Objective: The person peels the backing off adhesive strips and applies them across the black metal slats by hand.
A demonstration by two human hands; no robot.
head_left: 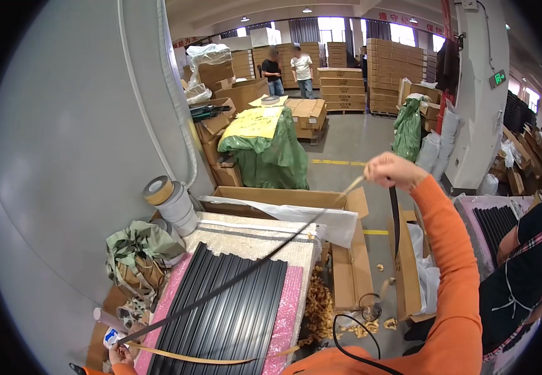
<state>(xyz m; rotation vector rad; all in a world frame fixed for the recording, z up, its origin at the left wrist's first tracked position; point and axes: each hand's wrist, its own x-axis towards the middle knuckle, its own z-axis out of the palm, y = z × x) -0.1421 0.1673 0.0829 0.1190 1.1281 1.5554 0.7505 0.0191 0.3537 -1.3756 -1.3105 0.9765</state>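
My right hand (391, 170) is raised at the right of centre, its fingers closed on a strip. From it a dark strip (246, 272) with a tan end runs tautly down to the lower left. There my left hand (121, 355) pinches the strip's other part, near the frame's edge. A narrow tan strip (208, 360) curves from near my left hand across the lower part of the bench. Below the dark strip, several long black profiles (221, 312) lie side by side on pink bubble wrap (286, 300).
Rolls of tape (174, 203) and a green bag (139, 250) stand left. Open cartons (351, 275) and tan curled scraps (318, 306) lie beyond the bench's right side. A co-worker (521, 275) in an apron is at right; two people (302, 67) stand far back.
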